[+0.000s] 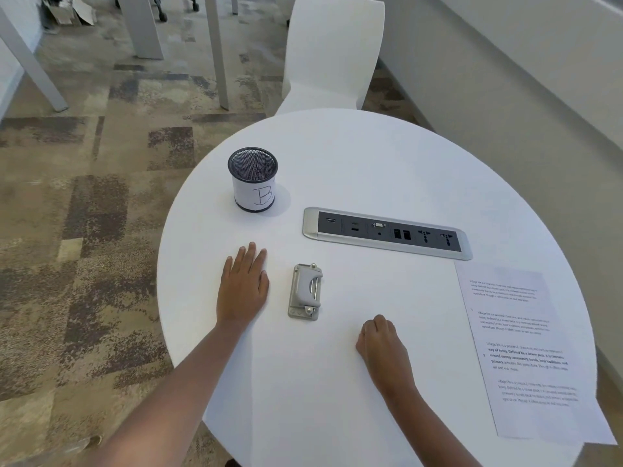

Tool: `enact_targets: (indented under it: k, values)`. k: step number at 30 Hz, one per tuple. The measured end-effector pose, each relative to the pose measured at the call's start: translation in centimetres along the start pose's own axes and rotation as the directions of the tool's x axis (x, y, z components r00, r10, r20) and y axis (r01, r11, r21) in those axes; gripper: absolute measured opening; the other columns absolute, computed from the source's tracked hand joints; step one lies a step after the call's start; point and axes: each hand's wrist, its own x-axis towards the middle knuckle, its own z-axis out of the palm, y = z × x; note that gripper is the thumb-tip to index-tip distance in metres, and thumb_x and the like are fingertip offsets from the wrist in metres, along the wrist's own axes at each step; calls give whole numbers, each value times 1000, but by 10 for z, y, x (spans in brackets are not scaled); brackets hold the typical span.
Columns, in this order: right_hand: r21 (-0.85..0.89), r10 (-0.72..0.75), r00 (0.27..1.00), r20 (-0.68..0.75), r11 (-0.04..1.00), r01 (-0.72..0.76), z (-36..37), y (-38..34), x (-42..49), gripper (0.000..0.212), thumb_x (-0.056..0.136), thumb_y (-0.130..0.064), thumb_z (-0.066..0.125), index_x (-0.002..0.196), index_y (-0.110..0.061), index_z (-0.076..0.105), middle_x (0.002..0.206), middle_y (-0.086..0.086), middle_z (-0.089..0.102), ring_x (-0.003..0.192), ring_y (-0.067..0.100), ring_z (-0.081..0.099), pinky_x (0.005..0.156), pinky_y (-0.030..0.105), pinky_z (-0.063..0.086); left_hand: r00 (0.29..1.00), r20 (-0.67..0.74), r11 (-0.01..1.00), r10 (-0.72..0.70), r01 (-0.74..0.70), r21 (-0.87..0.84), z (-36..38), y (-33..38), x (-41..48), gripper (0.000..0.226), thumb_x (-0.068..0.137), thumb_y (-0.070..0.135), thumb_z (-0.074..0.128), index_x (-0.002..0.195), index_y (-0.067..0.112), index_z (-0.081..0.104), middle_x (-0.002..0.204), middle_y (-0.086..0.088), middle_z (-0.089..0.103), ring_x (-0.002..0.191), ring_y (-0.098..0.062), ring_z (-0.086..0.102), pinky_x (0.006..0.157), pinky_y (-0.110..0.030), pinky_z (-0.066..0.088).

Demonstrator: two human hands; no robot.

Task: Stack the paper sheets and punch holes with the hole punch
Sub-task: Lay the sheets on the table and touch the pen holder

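Note:
A small grey hole punch [305,291] lies on the round white table [354,156], between my two hands. My left hand [243,286] rests flat just left of the punch, fingers together and palm down, holding nothing. My right hand [381,342] sits to the punch's lower right, curled into a loose fist with nothing visible in it. A printed paper sheet [526,352] lies at the table's right edge, its lower corner hanging past the rim. A blank white sheet [303,399] seems to lie under my forearms, its left edge faintly visible.
A black mesh pen cup [253,179] labelled "B" stands at the back left. A silver power and data socket strip [387,233] is set into the tabletop behind the punch. A white chair [332,52] stands beyond the table.

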Motion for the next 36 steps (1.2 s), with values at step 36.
enact_targets:
  k: [36]
  values:
    - [801,-73,997,-5,596,47,-97,-165,254,27,80,-1,42,54,-9,40,67,14,38,67,20,37,63,28,32,994,-109,1000,25,-26,-5,6,-9,17,41,85,16,53,125,8,58,136,-15,54,125,-32,52,104,-51,39]
